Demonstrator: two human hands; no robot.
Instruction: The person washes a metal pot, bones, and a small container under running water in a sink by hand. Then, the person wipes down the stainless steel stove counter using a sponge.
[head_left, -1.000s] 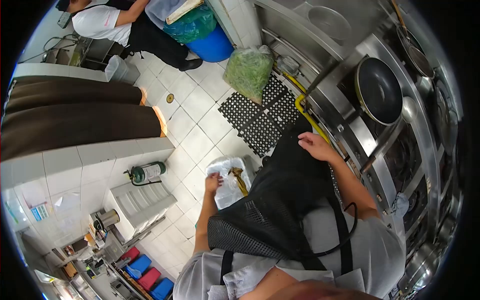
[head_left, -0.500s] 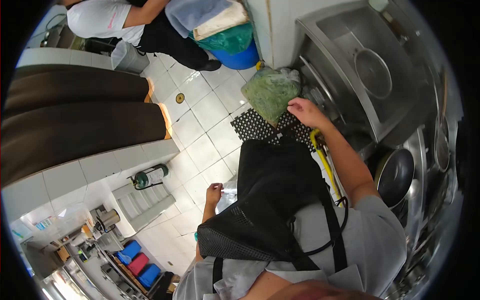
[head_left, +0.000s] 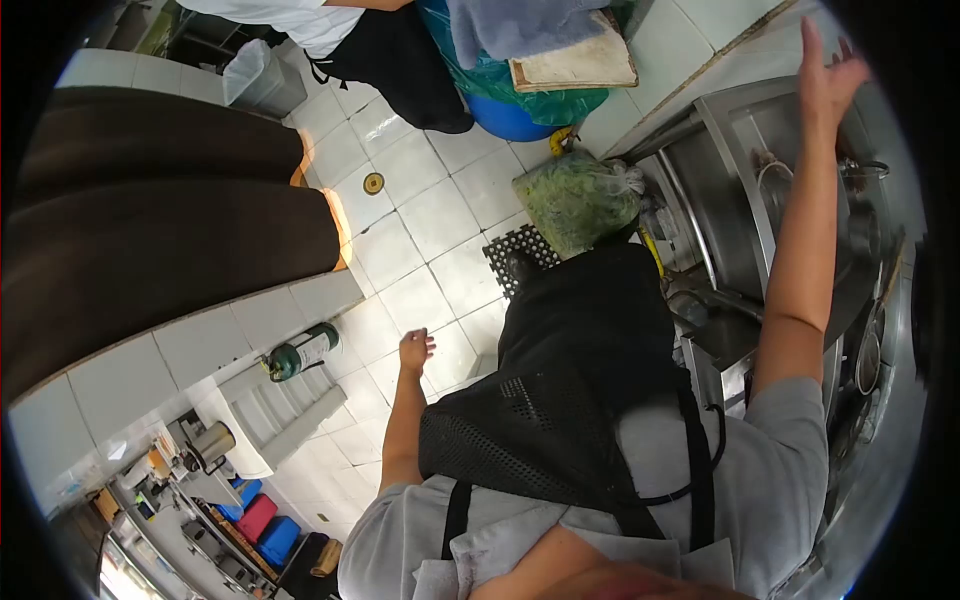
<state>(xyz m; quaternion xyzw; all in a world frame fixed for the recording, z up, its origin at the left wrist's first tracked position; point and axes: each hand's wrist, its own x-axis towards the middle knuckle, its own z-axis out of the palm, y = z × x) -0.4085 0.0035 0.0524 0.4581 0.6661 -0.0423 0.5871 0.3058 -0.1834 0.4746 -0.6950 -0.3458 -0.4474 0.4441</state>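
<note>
My right hand (head_left: 828,88) is stretched out over the far end of the metal sink (head_left: 745,115), its fingers spread and nothing in them. Down at my side, my left hand (head_left: 416,352) hangs above the floor tiles with loosely bent fingers; I see nothing in it. A clear plastic bag full of leafy greens (head_left: 580,205) stands on the floor in front of me, beside the sink, touched by neither hand. A strainer (head_left: 775,185) lies at the sink, partly hidden by my right arm.
A black perforated mat (head_left: 520,250) lies by my foot. Beyond the greens stands a blue bin (head_left: 515,118) with a green liner and cloths. A person in a black apron (head_left: 400,75) is near it. A fire extinguisher (head_left: 302,352) and a grey waste bin (head_left: 265,80) are on the left.
My right hand has moved from beside the bag of greens up over the sink and opened. My left hand, earlier pinching something whitish, is now loose, and my view has shifted.
</note>
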